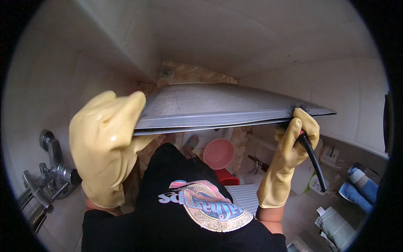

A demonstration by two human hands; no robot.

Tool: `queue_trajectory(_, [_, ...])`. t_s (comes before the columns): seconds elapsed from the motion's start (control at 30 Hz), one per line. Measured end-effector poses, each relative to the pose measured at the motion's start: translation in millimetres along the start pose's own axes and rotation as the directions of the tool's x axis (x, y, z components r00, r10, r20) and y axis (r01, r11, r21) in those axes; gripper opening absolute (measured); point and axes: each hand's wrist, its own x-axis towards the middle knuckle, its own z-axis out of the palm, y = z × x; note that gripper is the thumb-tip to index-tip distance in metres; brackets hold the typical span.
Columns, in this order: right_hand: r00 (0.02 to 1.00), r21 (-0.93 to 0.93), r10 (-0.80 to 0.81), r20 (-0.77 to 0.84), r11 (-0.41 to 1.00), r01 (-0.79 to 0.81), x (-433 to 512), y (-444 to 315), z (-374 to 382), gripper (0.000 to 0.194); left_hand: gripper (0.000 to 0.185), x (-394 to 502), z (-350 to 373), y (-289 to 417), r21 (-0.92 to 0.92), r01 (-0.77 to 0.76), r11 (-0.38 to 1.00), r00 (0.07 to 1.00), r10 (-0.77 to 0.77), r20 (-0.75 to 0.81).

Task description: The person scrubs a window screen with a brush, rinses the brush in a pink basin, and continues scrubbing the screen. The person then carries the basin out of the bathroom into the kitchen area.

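A grey mesh screen (217, 99) in a metal frame stretches across the view before me. My left hand (102, 148), in a yellow rubber glove, grips the frame's left end, with the thumb underneath. My right hand (289, 154), gloved alike, holds a brush (314, 163) by its black handle, which points down to the right. Dark bristles spread against the frame near its right end. The gloved fingers hide most of the brush head. The screen's near edge faces me, and a narrow dark gap runs along it.
A chrome tap (58, 168) juts from the left wall. Below are a pink basin (219, 153), a red plastic container (227, 177) and a white ribbed surface (244, 195). Towels (359, 186) and a labelled bottle (330, 155) are at right. Beyond the screen is a floor drain (167, 71).
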Motion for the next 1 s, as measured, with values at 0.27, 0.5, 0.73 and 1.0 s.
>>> queue_trajectory(0.27, [0.986,-0.051,-0.14,0.092,0.988,0.145,4,-20,11,0.007,0.038,-19,13,-6,0.021,0.07,0.997,0.996,-0.069,-0.056])
queue_trajectory(0.5, [0.909,0.196,-0.372,0.189,0.921,0.337,2,-76,64,0.022,0.037,-23,21,-16,0.066,0.026,0.997,0.993,-0.019,-0.116])
queue_trajectory(0.73, [0.899,0.282,-0.333,0.285,0.925,0.253,2,-84,51,0.039,0.031,-26,20,-14,0.029,0.028,0.999,0.992,-0.025,-0.122])
queue_trajectory(1.0, [0.871,0.157,-0.236,0.431,0.97,0.185,4,-102,21,0.028,0.016,-27,18,-14,0.007,0.023,1.0,0.997,-0.022,-0.068])
